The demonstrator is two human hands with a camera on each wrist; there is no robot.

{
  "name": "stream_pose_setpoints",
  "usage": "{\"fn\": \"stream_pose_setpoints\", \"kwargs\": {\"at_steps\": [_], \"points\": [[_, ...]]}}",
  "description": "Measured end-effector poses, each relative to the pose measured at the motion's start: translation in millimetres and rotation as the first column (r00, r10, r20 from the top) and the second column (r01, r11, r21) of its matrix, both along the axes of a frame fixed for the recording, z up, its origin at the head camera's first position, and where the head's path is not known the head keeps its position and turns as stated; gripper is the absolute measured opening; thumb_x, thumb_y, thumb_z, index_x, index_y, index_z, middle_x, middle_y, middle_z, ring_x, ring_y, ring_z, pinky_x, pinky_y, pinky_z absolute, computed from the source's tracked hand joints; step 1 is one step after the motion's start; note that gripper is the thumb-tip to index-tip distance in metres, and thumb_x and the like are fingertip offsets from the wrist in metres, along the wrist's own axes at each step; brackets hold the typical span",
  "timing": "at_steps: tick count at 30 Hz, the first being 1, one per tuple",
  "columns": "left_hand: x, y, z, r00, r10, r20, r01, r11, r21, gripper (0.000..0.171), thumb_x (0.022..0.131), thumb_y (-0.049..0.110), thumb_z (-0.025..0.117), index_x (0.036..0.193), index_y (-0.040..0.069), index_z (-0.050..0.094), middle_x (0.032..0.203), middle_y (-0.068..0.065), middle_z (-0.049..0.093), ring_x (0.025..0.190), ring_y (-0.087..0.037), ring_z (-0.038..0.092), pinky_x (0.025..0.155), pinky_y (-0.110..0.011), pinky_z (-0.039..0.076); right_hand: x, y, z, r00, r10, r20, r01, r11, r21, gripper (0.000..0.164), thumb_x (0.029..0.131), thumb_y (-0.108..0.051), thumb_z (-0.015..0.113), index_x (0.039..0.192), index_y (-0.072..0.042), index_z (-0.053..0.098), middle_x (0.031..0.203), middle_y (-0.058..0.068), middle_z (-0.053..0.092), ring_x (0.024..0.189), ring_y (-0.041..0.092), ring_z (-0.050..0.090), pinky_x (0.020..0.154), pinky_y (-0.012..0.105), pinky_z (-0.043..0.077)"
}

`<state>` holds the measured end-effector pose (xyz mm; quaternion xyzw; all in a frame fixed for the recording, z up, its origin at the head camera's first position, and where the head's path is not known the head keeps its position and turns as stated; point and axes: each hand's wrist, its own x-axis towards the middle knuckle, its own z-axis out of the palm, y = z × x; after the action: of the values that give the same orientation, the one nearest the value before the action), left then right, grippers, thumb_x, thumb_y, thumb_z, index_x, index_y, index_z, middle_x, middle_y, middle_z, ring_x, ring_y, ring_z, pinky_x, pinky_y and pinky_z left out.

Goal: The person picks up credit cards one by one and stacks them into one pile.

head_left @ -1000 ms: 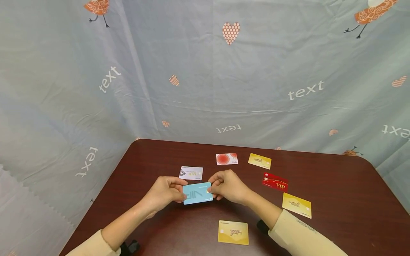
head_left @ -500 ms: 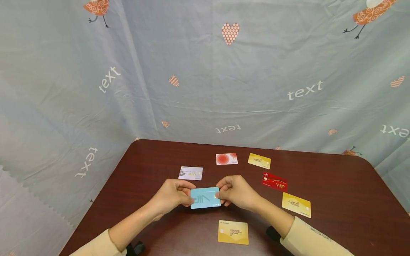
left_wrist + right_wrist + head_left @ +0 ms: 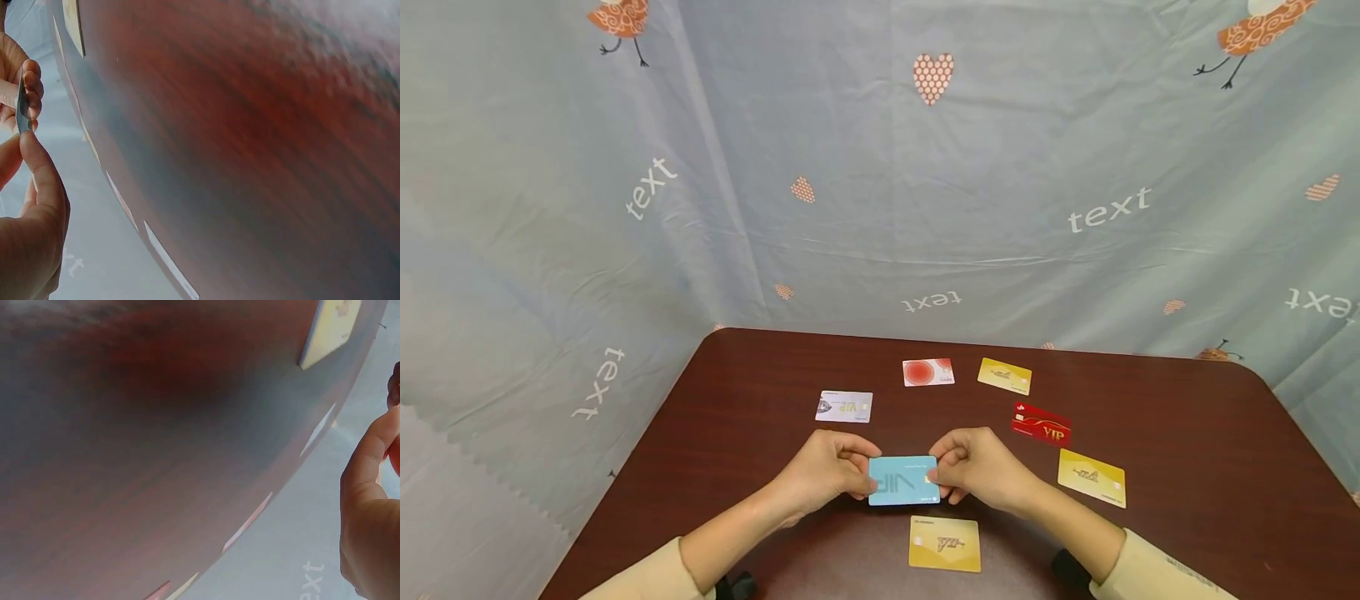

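Note:
Both hands hold a light blue VIP card (image 3: 904,481) by its short edges, above the table. My left hand (image 3: 826,475) pinches its left end between thumb and fingers, and my right hand (image 3: 983,473) pinches the right end. Seen from the left wrist, the card (image 3: 24,106) appears nearly edge-on between the two hands. Just nearer to me than the held card, a gold card (image 3: 945,544) lies flat on the table. In the right wrist view the right hand (image 3: 374,519) shows at the right edge, its fingertips partly cut off.
On the dark wooden table (image 3: 752,367) lie a silver VIP card (image 3: 844,407), a white card with red circles (image 3: 928,372), a yellow card (image 3: 1004,377), a red VIP card (image 3: 1041,424) and another gold card (image 3: 1092,477). A patterned grey-blue curtain (image 3: 850,125) hangs behind.
Both hands have carried the light blue card to the right and nearer to me, closer to the front gold card. The cards on the table stay in place.

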<state>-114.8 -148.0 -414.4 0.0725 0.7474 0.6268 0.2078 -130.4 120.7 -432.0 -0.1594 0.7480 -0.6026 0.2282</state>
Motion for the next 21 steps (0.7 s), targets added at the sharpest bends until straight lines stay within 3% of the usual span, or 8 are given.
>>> {"fn": "stream_pose_setpoints", "kwargs": {"at_steps": [21], "points": [[9.5,25.1,-14.4,0.997,-0.071,0.033,0.071,0.997,-0.005,0.040,0.077,-0.015,0.080,0.116,-0.011,0.070,0.075,-0.006,0.064,0.062,-0.015,0.064,0.061,-0.027,0.059,21.3,28.2,-7.9,0.997,0.026,0.067,-0.024,0.999,-0.021,0.026,0.094,-0.002,0.075,0.113,0.010,0.063,0.081,0.014,0.070,0.068,0.024,0.070,0.060,0.031,0.063]]}}
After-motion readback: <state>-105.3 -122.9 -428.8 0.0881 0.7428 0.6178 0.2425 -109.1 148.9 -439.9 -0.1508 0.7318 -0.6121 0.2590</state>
